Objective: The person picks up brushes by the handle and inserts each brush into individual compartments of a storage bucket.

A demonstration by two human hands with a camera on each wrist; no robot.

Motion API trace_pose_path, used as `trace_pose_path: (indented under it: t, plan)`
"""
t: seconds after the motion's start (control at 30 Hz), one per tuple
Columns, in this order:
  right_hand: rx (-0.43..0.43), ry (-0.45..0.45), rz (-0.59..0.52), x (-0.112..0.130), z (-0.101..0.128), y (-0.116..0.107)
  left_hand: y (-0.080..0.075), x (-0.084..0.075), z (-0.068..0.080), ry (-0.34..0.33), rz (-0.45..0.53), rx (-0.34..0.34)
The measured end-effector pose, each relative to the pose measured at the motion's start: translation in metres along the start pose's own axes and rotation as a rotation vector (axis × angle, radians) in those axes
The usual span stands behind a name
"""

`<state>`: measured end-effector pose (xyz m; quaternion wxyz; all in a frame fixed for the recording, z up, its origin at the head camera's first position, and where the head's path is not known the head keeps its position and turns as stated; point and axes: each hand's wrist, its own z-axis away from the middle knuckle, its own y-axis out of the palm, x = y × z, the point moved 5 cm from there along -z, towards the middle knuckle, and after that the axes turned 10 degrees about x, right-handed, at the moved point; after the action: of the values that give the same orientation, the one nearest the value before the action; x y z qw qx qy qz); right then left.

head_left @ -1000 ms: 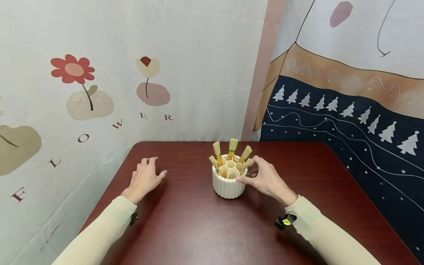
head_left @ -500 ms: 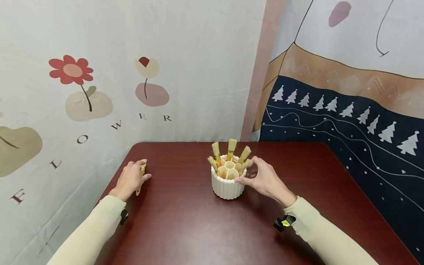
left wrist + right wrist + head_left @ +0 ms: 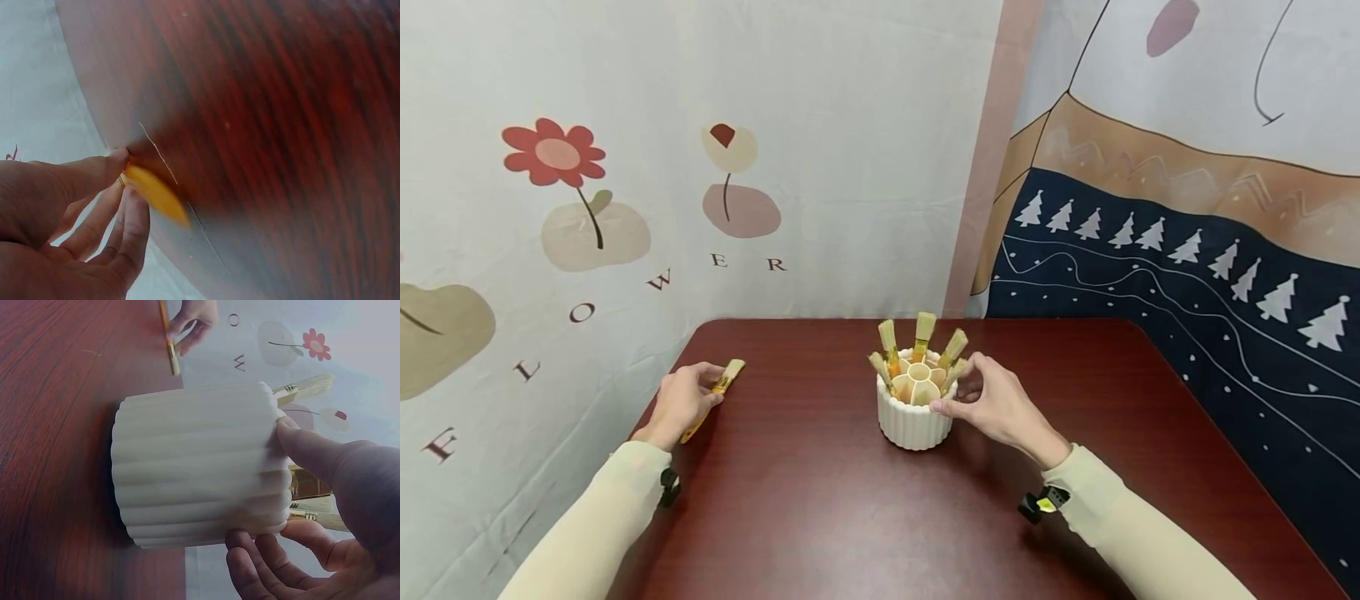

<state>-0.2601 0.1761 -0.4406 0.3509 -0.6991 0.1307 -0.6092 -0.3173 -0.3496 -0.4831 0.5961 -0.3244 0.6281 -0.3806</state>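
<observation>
At the table's left side my left hand pinches a paintbrush with a yellow handle and pale bristles. Its bristles point away to the far right; the left wrist view shows the handle jutting out past thumb and fingers. A white ribbed brush holder stands upright mid-table, its top split into petal-shaped compartments round a central tube. Several paintbrushes stand in it, bristles up. My right hand grips the holder's right rim, thumb in front; the right wrist view shows fingers curled against the ribbed wall.
The dark red wooden table has rounded far corners. A pale curtain with printed flowers and letters hangs along the back and left. On the right hangs a navy cloth with white trees.
My left hand has moved left and toward me and taken hold of the paintbrush, whose bristles have swung to the right. My right hand has stayed on the holder.
</observation>
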Motion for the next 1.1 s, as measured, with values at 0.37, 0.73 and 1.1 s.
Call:
trace_pose_path:
  t: [0.37,0.73,1.1]
  plan:
    - [-0.015,-0.001,-0.002,0.001,0.001,0.003,-0.001,0.001,-0.005,-0.005,0.040,0.024]
    - [-0.072,-0.099,-0.009,-0.007,0.001,0.008,0.003,0.003,-0.009,-0.040,-0.024,0.021]
    - [-0.166,-0.043,0.086,0.013,0.013,0.014,0.003,-0.002,-0.010,-0.053,-0.034,0.012]
